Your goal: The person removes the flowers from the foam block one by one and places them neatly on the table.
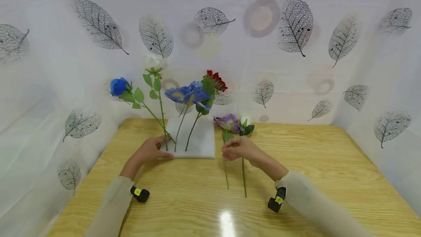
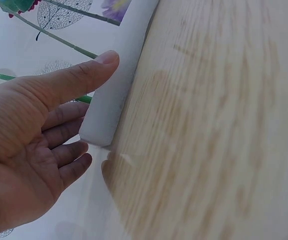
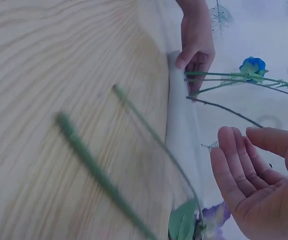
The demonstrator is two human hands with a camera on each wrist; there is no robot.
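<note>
A white foam block [image 1: 204, 140] holds several upright artificial flowers: a blue rose [image 1: 119, 87], a white rose [image 1: 155, 63], a wide-petalled blue flower [image 1: 189, 93] and a red flower [image 1: 216, 81]. My left hand [image 1: 152, 150] holds the block's near left corner, thumb along the front edge, fingers at its side beside the stems. My right hand [image 1: 241, 148] hovers over the stem of a purple flower [image 1: 228, 123] lying on the table. In the right wrist view, nothing sits between its loosely bent fingers [image 3: 233, 172], and the stem passes apart from them.
Beside the purple flower lies a small white rose [image 1: 245, 120], its long green stem [image 1: 244, 182] pointing toward me. Everything stands on a wood-grain table [image 1: 184, 200]. A white curtain [image 1: 230, 54] with leaf prints encloses the back and sides.
</note>
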